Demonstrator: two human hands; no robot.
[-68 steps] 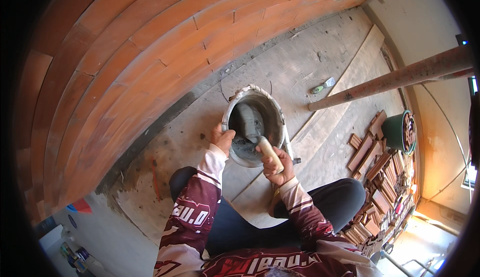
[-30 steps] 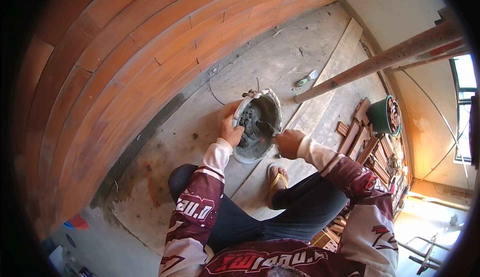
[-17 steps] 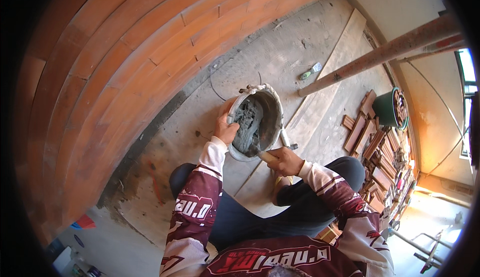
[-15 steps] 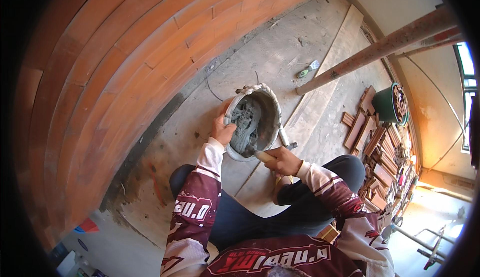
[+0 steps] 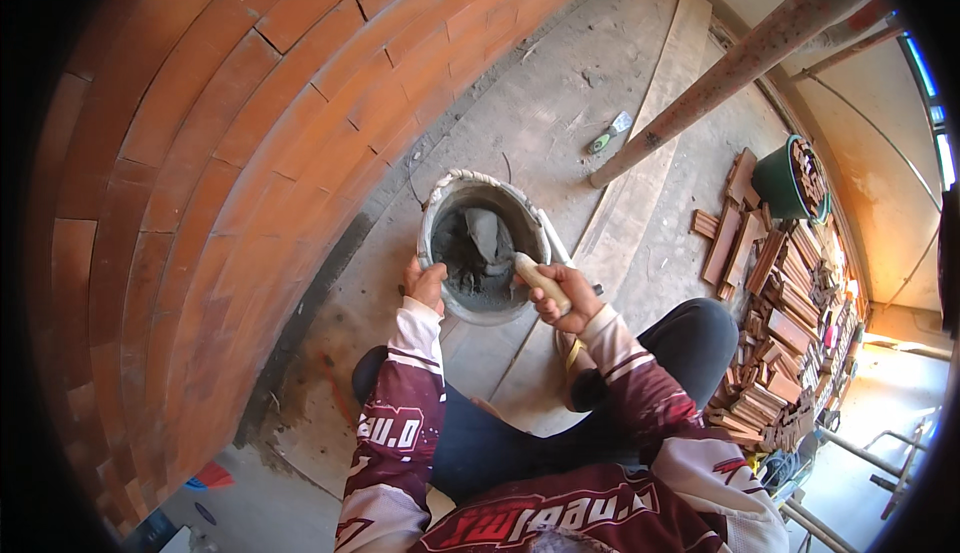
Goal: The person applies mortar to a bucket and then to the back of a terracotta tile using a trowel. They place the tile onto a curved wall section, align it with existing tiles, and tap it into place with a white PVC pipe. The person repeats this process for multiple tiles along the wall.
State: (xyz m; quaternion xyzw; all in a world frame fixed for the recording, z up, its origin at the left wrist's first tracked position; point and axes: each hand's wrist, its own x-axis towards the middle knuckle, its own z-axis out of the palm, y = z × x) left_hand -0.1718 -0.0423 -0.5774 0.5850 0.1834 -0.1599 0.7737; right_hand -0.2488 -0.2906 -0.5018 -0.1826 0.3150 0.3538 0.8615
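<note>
A round bucket (image 5: pixel 519 211) stands on the floor between my knees, with grey mortar (image 5: pixel 462 275) inside. My left hand (image 5: pixel 427 285) is closed over its near left rim, thumb on top. In my right hand (image 5: pixel 570 296) is the pale wooden handle of a trowel (image 5: pixel 541 280), fingers wrapped round it. The trowel's blade is down in the bucket, carrying or coated with mortar, so its edge is hard to make out. A white-handled tool (image 5: pixel 555 237) lies against the bucket's right side, partly hidden behind my right hand.
A brick wall (image 5: pixel 300 143) rises on the left. Ahead right are a small green-handled scraper (image 5: pixel 609 133), a long plank (image 5: pixel 640 168) and a slanting metal pole (image 5: pixel 720 78). To the right lie stacked brick pieces (image 5: pixel 775 328), beside a green bucket (image 5: pixel 778 181) filled with more pieces.
The trowel has come up from the mortar's near edge, its blade now showing toward the middle of the bucket. My left hand still grips the rim, and the view has shifted slightly.
</note>
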